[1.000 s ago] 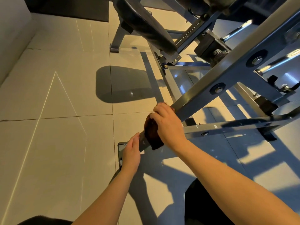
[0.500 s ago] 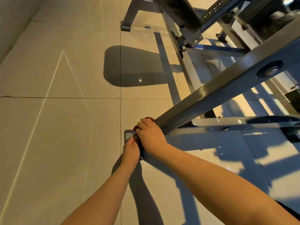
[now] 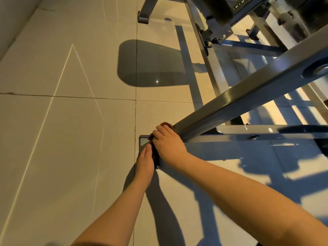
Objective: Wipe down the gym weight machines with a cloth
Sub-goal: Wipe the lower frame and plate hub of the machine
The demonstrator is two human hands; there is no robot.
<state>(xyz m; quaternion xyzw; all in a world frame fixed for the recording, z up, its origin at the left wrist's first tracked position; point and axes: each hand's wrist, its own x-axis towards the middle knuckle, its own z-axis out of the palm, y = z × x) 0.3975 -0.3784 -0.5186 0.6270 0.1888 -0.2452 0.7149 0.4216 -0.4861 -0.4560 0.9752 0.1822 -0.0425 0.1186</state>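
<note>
A dark brown cloth (image 3: 166,124) is wrapped around the lowest end of the slanted grey steel beam (image 3: 245,96) of the weight machine, just above its floor foot plate (image 3: 142,139). My right hand (image 3: 168,143) is closed over the cloth and presses it onto the beam. My left hand (image 3: 145,161) lies flat against the beam's foot on the left side, fingers together and pointing away from me, touching the cloth's lower edge. Most of the cloth is hidden under my right hand.
A horizontal base rail (image 3: 266,133) runs right from the foot. Farther back stand a second frame leg (image 3: 143,17), a black padded seat (image 3: 218,8) and a bolted bracket (image 3: 216,31). Pale floor tiles (image 3: 62,121) spread to the left, with a wall (image 3: 10,20) at the far left.
My right hand slid the cloth down the slanted beam to its foot. My left hand followed down to the foot plate. The view moved closer to the floor.
</note>
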